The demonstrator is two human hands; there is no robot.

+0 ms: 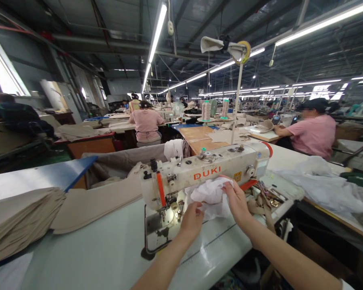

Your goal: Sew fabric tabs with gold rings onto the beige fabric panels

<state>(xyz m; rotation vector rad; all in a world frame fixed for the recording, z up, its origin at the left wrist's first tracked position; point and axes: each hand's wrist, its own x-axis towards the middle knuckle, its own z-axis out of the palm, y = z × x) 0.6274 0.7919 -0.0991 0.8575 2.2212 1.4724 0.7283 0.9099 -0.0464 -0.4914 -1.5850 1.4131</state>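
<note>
A cream sewing machine [211,167] with orange lettering stands on a pale table [103,249]. Under its arm lies a crumpled piece of white fabric [208,194]. My left hand [192,219] pinches the lower left edge of that fabric, close to the needle and presser foot [179,207]. My right hand [236,199] grips the fabric's right side, fingers curled over it, just below the machine's arm.
A stack of beige fabric pieces [18,219] lies at the table's left, with a long beige strip [93,203] beside it. White plastic sheeting [320,185] covers the right. Thread cones [206,109] stand behind. Other workers in pink shirts [147,125] [314,133] sit at nearby tables.
</note>
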